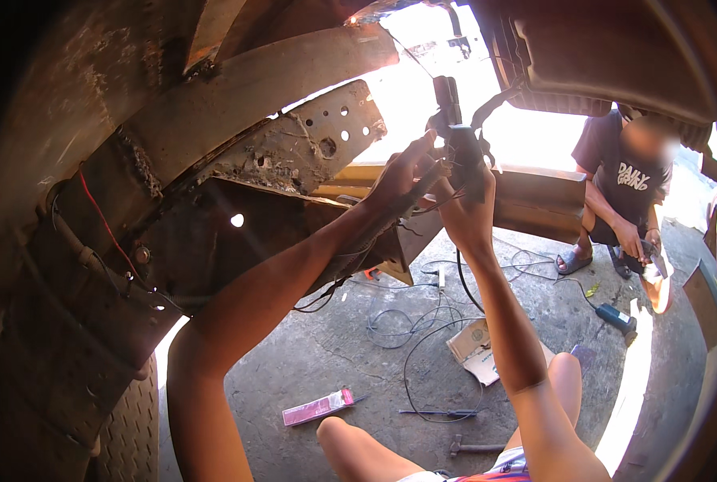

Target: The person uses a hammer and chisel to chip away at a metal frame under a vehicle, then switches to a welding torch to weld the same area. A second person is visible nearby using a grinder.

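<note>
Both my arms reach up beneath the rusty metal underside of a vehicle. My right hand (473,197) is closed around a dark, blocky object (465,149); its kind is lost in the glare behind it. Beside it, my left hand (403,173) has its fingers bent together near the same object, and what they grip cannot be made out. A narrow dark piece (447,95) sticks up just above my fingers. Loose dark wires (370,233) run along my left forearm, and a black cable (460,277) hangs below my right hand.
A perforated bracket (334,128) and a yellowish beam (527,197) lie close around my hands. On the concrete are a pink box (318,407), cardboard (473,349), a hammer (475,446), tangled cables (399,321) and a teal power tool (614,316). Another person (628,177) crouches at right, holding something.
</note>
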`<state>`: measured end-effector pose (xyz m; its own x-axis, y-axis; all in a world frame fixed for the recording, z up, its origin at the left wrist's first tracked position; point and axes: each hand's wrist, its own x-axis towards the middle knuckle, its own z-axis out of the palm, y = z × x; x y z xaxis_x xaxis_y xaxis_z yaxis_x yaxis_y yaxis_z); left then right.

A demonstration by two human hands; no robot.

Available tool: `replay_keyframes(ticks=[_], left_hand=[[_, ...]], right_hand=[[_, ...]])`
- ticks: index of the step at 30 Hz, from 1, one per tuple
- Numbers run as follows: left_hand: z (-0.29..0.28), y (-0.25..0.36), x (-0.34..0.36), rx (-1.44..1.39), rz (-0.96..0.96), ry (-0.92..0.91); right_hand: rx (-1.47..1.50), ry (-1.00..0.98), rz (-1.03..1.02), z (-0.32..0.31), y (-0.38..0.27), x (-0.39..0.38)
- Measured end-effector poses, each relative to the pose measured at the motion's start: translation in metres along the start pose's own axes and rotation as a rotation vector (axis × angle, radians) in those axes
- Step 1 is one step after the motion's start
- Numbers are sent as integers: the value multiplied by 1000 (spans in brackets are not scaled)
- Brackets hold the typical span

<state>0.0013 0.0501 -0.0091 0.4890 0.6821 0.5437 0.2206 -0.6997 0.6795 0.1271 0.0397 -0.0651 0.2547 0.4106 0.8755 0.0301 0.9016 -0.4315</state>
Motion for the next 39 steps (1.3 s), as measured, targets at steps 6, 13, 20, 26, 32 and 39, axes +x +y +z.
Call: replay_keyframes(ticks=[6,13,20,26,32,39], left_hand=[[-3,1,-6,121,112,32],[4,6,-8,-2,150,87],[10,8,-10,-11,214,116],[4,-1,-7,-32,311,45],[1,-7,-5,-24,284,22],[-1,-4,-6,58,293,3]], right_hand=[[81,-9,48,2,-11,0],[56,14,-39,6,-11,6],[172,4,47,8,-13,6],[77,11,25,10,-14,8],[18,-16,7,8,-18,9],[45,8,-12,9,-19,11]])
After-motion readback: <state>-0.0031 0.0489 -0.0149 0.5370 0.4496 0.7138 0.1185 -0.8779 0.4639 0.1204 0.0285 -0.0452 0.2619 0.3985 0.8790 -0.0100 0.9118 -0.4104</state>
